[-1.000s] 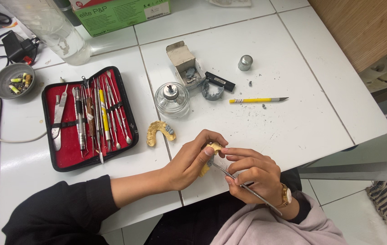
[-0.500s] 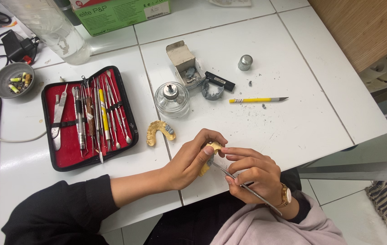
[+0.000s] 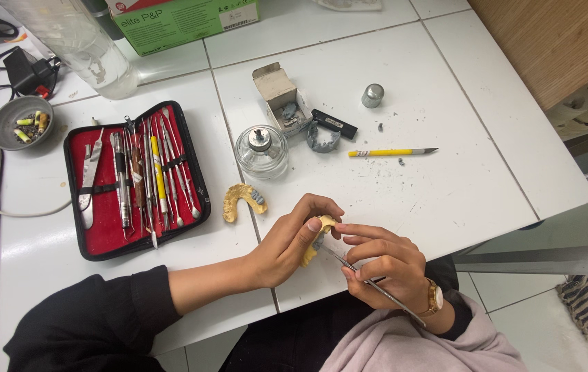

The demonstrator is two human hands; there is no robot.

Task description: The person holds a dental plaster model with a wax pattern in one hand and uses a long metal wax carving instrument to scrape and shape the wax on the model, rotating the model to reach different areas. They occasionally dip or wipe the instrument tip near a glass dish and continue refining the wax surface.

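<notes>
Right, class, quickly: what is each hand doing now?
Left hand: closed on the yellow dental cast.
Right hand: closed on a thin metal instrument.

A matt, chalky yellow plaster dental cast [image 3: 316, 240] meets a slim polished steel instrument [image 3: 366, 281]. The tool case [image 3: 135, 178] has red velvety cloth lining and shiny metal tools. The table [image 3: 445, 165] is glossy white tile; the spirit lamp [image 3: 261, 151] is clear glass.

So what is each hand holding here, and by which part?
Left hand pinches a yellow dental cast by its end; right hand holds a thin metal instrument mid-shaft, pen-style.
</notes>
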